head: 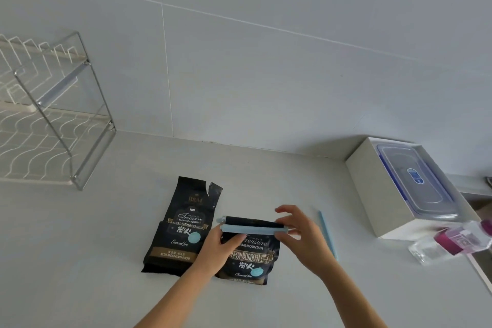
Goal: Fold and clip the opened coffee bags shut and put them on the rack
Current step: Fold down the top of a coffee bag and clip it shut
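Two black coffee bags lie on the white counter. The left bag (183, 224) lies flat with its torn top open. The right bag (249, 258) has its top folded over, and a light blue clip bar (250, 228) sits across the fold. My left hand (217, 243) pinches the clip's left end and the bag. My right hand (299, 229) holds the clip's right end, fingers partly spread. A second light blue clip (328, 234) lies on the counter just right of my right hand. The wire rack (53, 114) stands at the far left against the wall.
A white box (372, 189) with a clear blue-rimmed plastic container (418, 181) in it sits at the right. Beside it lies a clear packet with a magenta label (452, 242). The counter's right edge runs close by. A tiled wall stands behind.
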`<action>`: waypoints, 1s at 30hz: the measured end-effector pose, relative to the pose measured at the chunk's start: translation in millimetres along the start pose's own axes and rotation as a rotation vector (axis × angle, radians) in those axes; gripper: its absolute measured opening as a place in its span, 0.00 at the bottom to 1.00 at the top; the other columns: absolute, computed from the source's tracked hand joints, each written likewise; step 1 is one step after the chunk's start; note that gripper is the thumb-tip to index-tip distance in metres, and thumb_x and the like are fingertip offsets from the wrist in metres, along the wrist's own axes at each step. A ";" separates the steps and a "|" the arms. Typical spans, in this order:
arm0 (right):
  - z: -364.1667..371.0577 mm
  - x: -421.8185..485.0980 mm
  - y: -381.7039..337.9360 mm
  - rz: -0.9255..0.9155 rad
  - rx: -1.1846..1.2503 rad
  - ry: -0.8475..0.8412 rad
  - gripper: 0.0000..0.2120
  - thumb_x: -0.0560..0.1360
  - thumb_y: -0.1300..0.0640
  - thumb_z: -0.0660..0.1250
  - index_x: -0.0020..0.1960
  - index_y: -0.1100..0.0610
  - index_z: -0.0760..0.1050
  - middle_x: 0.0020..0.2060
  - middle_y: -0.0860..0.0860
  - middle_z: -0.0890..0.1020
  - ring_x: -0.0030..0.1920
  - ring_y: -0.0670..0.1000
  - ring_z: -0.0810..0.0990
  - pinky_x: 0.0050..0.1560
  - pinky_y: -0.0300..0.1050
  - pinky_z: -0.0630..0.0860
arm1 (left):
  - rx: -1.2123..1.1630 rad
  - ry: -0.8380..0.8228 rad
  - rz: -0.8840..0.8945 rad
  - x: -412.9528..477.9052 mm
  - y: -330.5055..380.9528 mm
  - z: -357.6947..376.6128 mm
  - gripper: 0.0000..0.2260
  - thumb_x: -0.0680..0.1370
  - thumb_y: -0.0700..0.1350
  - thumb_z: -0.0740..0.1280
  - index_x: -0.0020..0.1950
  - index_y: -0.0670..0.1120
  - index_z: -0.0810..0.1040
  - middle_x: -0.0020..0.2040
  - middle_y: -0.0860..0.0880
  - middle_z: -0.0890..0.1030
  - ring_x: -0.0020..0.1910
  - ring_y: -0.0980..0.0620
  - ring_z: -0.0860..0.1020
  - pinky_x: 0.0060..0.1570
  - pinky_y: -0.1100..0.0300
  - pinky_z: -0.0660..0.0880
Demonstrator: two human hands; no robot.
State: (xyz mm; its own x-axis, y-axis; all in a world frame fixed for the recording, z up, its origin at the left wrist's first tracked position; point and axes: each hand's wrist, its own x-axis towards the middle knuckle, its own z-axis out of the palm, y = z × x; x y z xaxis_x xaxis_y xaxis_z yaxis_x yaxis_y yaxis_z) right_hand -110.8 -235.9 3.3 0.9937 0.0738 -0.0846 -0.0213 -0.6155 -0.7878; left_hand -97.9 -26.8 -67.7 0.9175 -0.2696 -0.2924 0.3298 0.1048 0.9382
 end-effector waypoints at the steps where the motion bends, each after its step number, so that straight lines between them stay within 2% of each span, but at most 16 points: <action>1: 2.3 -0.6 -2.2 -0.003 -0.020 0.004 0.18 0.72 0.62 0.70 0.56 0.44 0.71 0.46 0.44 0.84 0.50 0.44 0.81 0.53 0.46 0.78 | 0.009 0.011 0.004 0.0 -0.6 -0.5 0.09 0.72 0.47 0.70 0.50 0.52 0.76 0.46 0.51 0.83 0.45 0.60 0.82 0.37 0.69 0.78; 3: 6.2 -0.3 -6.1 -0.010 -0.067 0.012 0.18 0.72 0.61 0.70 0.56 0.44 0.72 0.46 0.42 0.83 0.50 0.43 0.81 0.54 0.45 0.78 | 0.031 0.032 0.029 -0.6 -1.7 -1.7 0.08 0.72 0.46 0.71 0.50 0.51 0.77 0.45 0.51 0.84 0.46 0.58 0.82 0.38 0.67 0.78; 5: 9.8 2.2 -10.2 -0.019 -0.131 -0.007 0.19 0.71 0.58 0.71 0.57 0.42 0.72 0.45 0.40 0.82 0.48 0.41 0.80 0.51 0.38 0.76 | 0.053 0.022 0.075 -1.8 -2.1 -3.5 0.07 0.73 0.45 0.70 0.50 0.50 0.78 0.44 0.51 0.84 0.47 0.55 0.82 0.41 0.65 0.79; 6: 11.5 3.9 -13.2 -0.026 -0.185 -0.028 0.19 0.71 0.56 0.71 0.57 0.41 0.72 0.45 0.38 0.81 0.47 0.39 0.78 0.48 0.32 0.74 | 0.059 0.013 0.095 -2.4 -2.0 -3.7 0.07 0.72 0.45 0.71 0.50 0.50 0.79 0.44 0.51 0.85 0.47 0.54 0.82 0.42 0.64 0.79; 8: 13.9 9.8 -20.6 -0.068 -0.347 -0.074 0.17 0.72 0.53 0.70 0.59 0.41 0.73 0.46 0.38 0.80 0.44 0.38 0.76 0.40 0.27 0.70 | 0.040 0.020 0.095 -3.4 -2.7 -3.7 0.08 0.72 0.46 0.71 0.49 0.50 0.79 0.44 0.51 0.85 0.47 0.53 0.83 0.42 0.63 0.80; 11: 17.3 20.6 -32.5 -0.175 -0.558 -0.158 0.16 0.72 0.49 0.69 0.59 0.45 0.74 0.49 0.43 0.80 0.43 0.43 0.76 0.40 0.33 0.70 | 0.094 0.064 0.100 -2.1 -3.1 -3.1 0.04 0.72 0.44 0.71 0.46 0.51 0.79 0.41 0.48 0.85 0.45 0.53 0.83 0.39 0.64 0.79; 14: 29.9 30.0 -43.2 -0.250 -0.643 -0.255 0.15 0.73 0.48 0.68 0.58 0.46 0.74 0.50 0.45 0.78 0.45 0.49 0.78 0.41 0.38 0.70 | 0.150 0.079 0.117 -2.3 -1.1 -2.3 0.02 0.72 0.42 0.71 0.43 0.48 0.81 0.38 0.42 0.84 0.40 0.47 0.82 0.37 0.62 0.77; 16: 42.3 34.5 -49.4 -0.274 -0.654 -0.303 0.15 0.73 0.47 0.67 0.59 0.47 0.72 0.50 0.46 0.77 0.45 0.49 0.78 0.43 0.40 0.74 | 0.186 0.082 0.116 -3.6 0.5 -1.5 0.02 0.72 0.41 0.71 0.40 0.48 0.81 0.32 0.47 0.83 0.32 0.51 0.80 0.32 0.66 0.73; 18: 55.1 38.3 -54.0 -0.310 -0.670 -0.332 0.16 0.72 0.44 0.66 0.58 0.47 0.71 0.50 0.46 0.77 0.46 0.49 0.77 0.45 0.42 0.76 | 0.228 0.095 0.112 -5.0 0.4 -1.5 0.11 0.72 0.38 0.70 0.31 0.51 0.77 0.24 0.55 0.78 0.25 0.59 0.73 0.27 0.67 0.67; 19: 61.1 40.1 -56.0 -0.323 -0.672 -0.328 0.16 0.72 0.43 0.65 0.57 0.47 0.71 0.50 0.46 0.77 0.46 0.49 0.77 0.45 0.43 0.76 | 0.226 0.108 0.096 -5.7 0.3 -2.8 0.13 0.72 0.37 0.69 0.30 0.51 0.75 0.23 0.56 0.76 0.24 0.61 0.72 0.27 0.67 0.66; 23: 76.0 41.4 -57.2 -0.343 -0.643 -0.234 0.12 0.73 0.43 0.63 0.52 0.47 0.73 0.46 0.45 0.77 0.43 0.47 0.76 0.42 0.42 0.74 | 0.204 0.151 0.064 -6.7 1.0 -6.3 0.10 0.71 0.35 0.67 0.32 0.47 0.76 0.24 0.54 0.74 0.24 0.59 0.69 0.25 0.69 0.65; 25: 78.2 38.2 -55.1 -0.352 -0.649 -0.168 0.11 0.74 0.43 0.61 0.51 0.47 0.74 0.45 0.45 0.78 0.41 0.47 0.75 0.42 0.42 0.74 | 0.235 0.162 0.088 -6.9 0.9 -5.0 0.14 0.71 0.33 0.66 0.28 0.49 0.73 0.20 0.55 0.72 0.21 0.60 0.67 0.23 0.70 0.62; 27: 78.7 35.1 -53.2 -0.361 -0.643 -0.128 0.11 0.75 0.44 0.59 0.51 0.48 0.74 0.44 0.45 0.79 0.41 0.47 0.75 0.44 0.43 0.75 | 0.268 0.159 0.122 -7.2 1.1 -3.7 0.17 0.71 0.32 0.66 0.27 0.51 0.73 0.19 0.57 0.74 0.20 0.61 0.69 0.23 0.73 0.63; 30: 78.6 33.6 -52.9 -0.364 -0.604 -0.103 0.10 0.75 0.46 0.60 0.51 0.49 0.75 0.44 0.46 0.78 0.42 0.48 0.75 0.46 0.42 0.71 | 0.262 0.123 0.116 -8.0 3.0 -4.2 0.16 0.72 0.32 0.66 0.28 0.50 0.74 0.20 0.57 0.75 0.22 0.62 0.71 0.26 0.72 0.65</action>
State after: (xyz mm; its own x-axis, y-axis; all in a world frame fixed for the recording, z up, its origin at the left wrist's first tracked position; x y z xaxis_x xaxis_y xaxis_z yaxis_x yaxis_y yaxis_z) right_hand -84.9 -139.3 -5.8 0.9101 0.4126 0.0387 0.4041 -0.8629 -0.3035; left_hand -103.4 -20.3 -63.3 0.9709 -0.1509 -0.1858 0.1675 -0.1261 0.9778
